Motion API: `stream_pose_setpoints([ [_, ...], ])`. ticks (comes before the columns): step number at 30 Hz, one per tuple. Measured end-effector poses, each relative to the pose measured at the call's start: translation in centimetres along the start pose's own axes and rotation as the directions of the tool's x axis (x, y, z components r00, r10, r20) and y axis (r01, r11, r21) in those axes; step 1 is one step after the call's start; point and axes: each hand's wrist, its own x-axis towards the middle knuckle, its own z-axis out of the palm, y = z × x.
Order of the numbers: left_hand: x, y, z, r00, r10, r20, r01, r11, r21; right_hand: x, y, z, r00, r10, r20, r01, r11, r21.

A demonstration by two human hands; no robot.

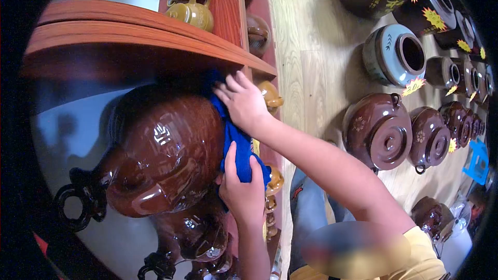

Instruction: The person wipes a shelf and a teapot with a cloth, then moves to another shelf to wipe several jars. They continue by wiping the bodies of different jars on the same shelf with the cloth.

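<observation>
In the head view, which is turned sideways, a large glossy brown jar (166, 145) with a ring-shaped handle stands in a wooden shelf compartment. A blue cloth (237, 151) lies bunched along the jar's base. My left hand (242, 189) grips the near part of the cloth, thumb and fingers closed around it. Farther along the shelf board, my right hand (244, 101) reaches to the cloth's shadowed end beside the jar; its fingers are spread and slightly blurred. A second brown jar (194, 231) stands next to the large one.
A red-brown shelf divider (140, 31) borders the compartment, with yellow-brown teapots (192, 13) beyond it. Small pots (272, 96) sit on a lower shelf. Across the wooden floor (301, 36) stand brown crocks (376, 132), a pale blue jar (394, 54) and a blue plastic stool (477, 161).
</observation>
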Motion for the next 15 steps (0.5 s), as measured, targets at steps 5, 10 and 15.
stream_pose_setpoints([
  [5, -0.5, -0.1, -1.2, 1.0, 0.025, -0.006, -0.025, 1.0, -0.017, -3.3, 0.2, -1.0, 0.95, 0.288, -0.123, -0.291, 0.957, -0.004],
  [10, -2.2, -0.8, -2.3, 0.999, 0.036, -0.03, -0.039, 0.994, -0.101, -5.1, -1.4, -1.1, 0.968, 0.251, -0.019, -0.251, 0.968, -0.019],
  [15, -2.1, -0.4, -1.3, 0.999, -0.027, -0.045, 0.02, 0.991, -0.136, -2.3, -0.8, 0.0, 0.952, 0.254, -0.169, -0.234, 0.963, 0.129],
])
